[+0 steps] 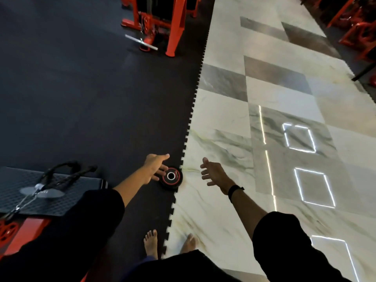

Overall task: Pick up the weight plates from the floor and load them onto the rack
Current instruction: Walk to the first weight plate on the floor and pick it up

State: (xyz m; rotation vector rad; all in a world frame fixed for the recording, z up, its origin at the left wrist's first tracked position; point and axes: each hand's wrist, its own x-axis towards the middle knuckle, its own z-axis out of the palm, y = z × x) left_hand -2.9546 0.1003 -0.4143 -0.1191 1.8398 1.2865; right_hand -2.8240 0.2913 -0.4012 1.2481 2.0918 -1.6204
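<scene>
A small black weight plate (171, 178) with a red ring and a metal-lined centre hole lies flat on the dark rubber mat (85, 102), right at the mat's toothed edge. My left hand (155, 165) hovers just left of the plate with fingers spread, its fingertips over the plate's left rim; whether they touch it I cannot tell. My right hand (213, 173) is spread open over the marble floor (227, 123), a short way right of the plate, holding nothing. A black band sits on my right wrist.
Red gym machine frames (173, 25) stand at the top centre, with a chrome bar (141, 42) on the mat. A cable handle (61, 176) lies on a black platform at lower left. More red equipment (358, 27) lines the top right. My bare feet (151, 244) stand below the plate.
</scene>
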